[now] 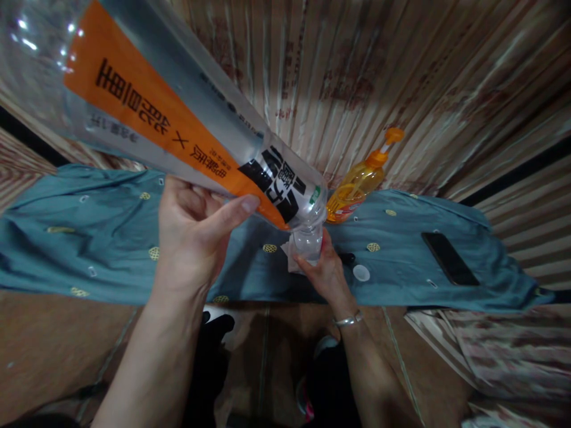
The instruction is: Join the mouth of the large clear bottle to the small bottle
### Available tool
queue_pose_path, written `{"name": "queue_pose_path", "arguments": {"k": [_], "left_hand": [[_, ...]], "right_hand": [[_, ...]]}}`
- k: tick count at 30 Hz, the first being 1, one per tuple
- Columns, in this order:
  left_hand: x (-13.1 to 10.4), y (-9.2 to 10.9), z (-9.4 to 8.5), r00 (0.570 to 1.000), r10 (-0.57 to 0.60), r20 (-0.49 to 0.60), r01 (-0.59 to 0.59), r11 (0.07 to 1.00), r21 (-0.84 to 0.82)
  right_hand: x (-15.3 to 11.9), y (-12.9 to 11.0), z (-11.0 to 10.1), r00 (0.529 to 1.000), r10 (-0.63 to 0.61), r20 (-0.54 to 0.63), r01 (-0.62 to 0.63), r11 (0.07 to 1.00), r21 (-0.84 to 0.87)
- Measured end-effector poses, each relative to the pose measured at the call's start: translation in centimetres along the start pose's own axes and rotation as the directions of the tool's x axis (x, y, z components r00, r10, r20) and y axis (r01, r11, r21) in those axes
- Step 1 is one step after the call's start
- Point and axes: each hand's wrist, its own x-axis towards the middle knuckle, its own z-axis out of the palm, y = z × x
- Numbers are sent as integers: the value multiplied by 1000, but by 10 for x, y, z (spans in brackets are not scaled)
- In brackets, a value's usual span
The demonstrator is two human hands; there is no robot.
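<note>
My left hand (194, 229) is closed around a large clear plastic bottle (214, 137) with an orange and white label. The bottle is tilted, its base high at the upper left and its neck low toward the middle. My right hand (325, 267) grips a small clear cup (307, 242) right under the bottle's mouth; whether the two touch I cannot tell. Something pale, perhaps paper (292, 257), shows behind the cup. A white bottle cap (361, 273) lies on the cloth close to my right hand, beside a small black object (347, 258) partly hidden by it.
A blue-green cloth with yellow prints (250, 279) covers the narrow table. Toward the back stands a pump bottle (355, 187) of orange liquid. A black phone (449, 258) lies at the right. Striped curtain fabric (348, 77) hangs behind; the tiled floor (57, 351) is below.
</note>
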Motion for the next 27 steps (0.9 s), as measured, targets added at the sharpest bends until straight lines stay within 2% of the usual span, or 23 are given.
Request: {"name": "queue_pose_path", "arguments": {"k": [3,21,27], "left_hand": [[1,-1,-1,999,-38,27,39,998,-45],[0,1,0,995,-97,-36,92,989,-113],[0,-2,-4,997,-70,-16,69,995,-73]], "right_hand": [[0,0,0,1000,3,-4,-3,1000,-3],[-2,1,1,1000,-19,-1,19,1000,-6],[-2,3,1,999,-39,-14,39,999,-21]]}}
